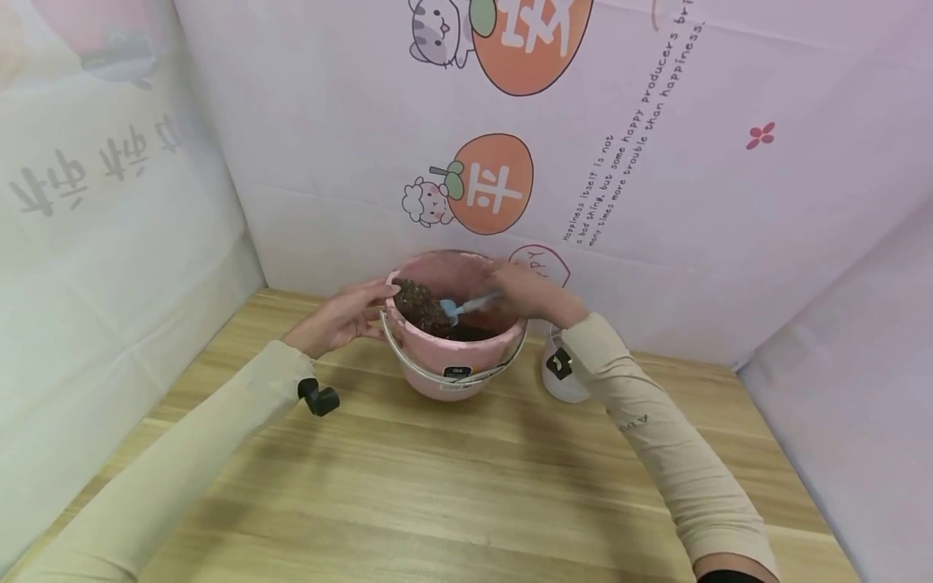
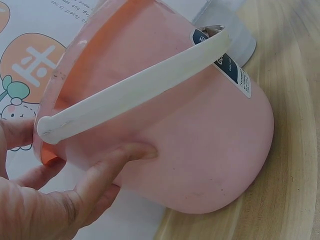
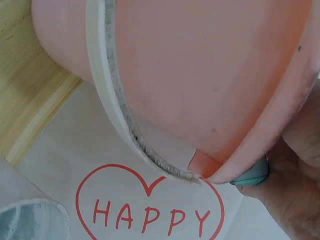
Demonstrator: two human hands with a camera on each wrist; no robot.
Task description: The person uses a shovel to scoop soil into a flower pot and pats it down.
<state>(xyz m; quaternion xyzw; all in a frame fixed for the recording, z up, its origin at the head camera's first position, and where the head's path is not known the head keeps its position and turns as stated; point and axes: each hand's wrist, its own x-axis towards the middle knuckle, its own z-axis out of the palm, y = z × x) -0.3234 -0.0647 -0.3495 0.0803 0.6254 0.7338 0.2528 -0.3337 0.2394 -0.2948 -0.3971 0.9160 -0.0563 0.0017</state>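
Observation:
A pink bucket [image 1: 430, 368] stands on the table near the back wall, its white handle [image 2: 135, 97] hanging down the front. Dark soil [image 1: 417, 309] lies inside, heaped against the left wall. My left hand [image 1: 342, 320] grips the bucket's left rim, with fingertips against the outer wall in the left wrist view. Over the right side of the opening, my right hand [image 1: 535, 291] holds a small light-blue garden trowel [image 1: 474, 304], its head at the soil. In the right wrist view the trowel's teal handle end [image 3: 254, 174] shows beyond the rim; the blade is hidden there.
A whitish translucent container [image 1: 563, 382] with a dark label stands just right of the bucket, partly behind the right forearm. White printed cloth walls [image 1: 328, 146] enclose the wooden table [image 1: 408, 486] at the back and both sides.

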